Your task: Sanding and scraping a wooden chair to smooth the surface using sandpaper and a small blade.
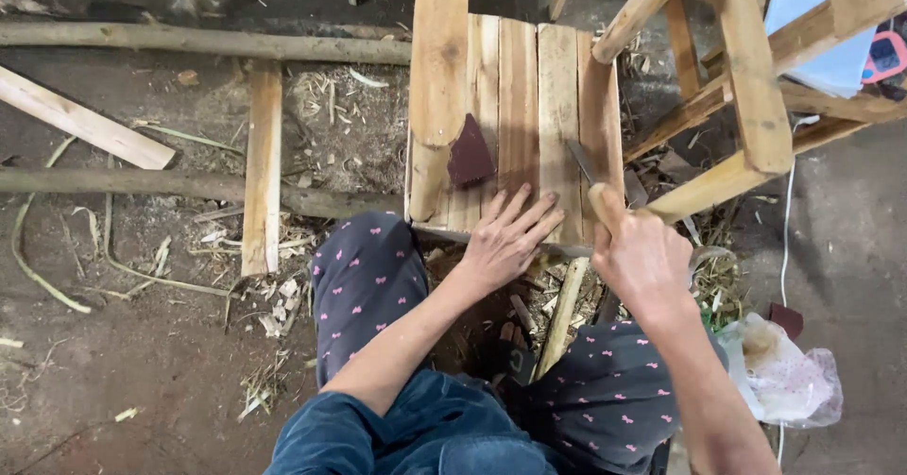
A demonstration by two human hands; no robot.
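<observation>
One knife [583, 163] points up-left, right hand [641, 258] clenched on its handle; left hand [507, 239] flat, released.

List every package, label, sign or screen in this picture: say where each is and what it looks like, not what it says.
Plastic bag: on the ground at lower right, beside the right hand's arm; crumpled, clear and whitish, with pinkish contents.
Pale blue sheet or pack: top right, behind the wooden frame; flat, kind unclear.
No signs or screens show.
</observation>
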